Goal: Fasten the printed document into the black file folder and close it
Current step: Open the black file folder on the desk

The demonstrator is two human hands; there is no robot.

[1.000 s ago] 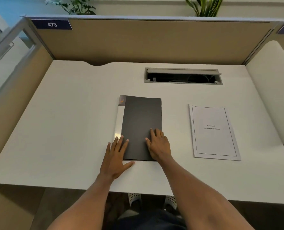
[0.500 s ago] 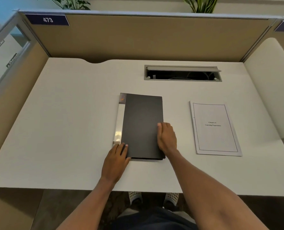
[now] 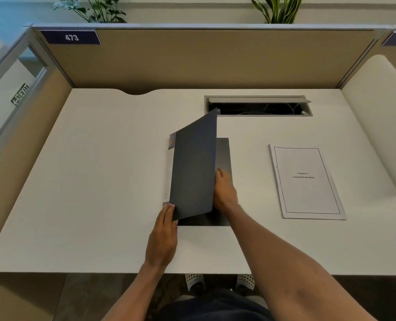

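The black file folder lies in the middle of the white desk, its front cover raised and hinged on the pale spine at the left. My right hand is under the cover's right edge, its fingers hidden behind the cover, holding it up. My left hand lies flat with its fingertips on the folder's near-left corner at the spine. The printed document, a white stapled stack with a bordered title page, lies flat to the right, apart from both hands.
An open cable tray slot is cut into the desk behind the folder. Tan partition walls enclose the back and left; a white curved panel stands at the right. Plants sit above the partition.
The folder's front cover has swung up from flat to roughly half open, lifted by my right hand at its right edge. My left hand stayed at the near-left corner.
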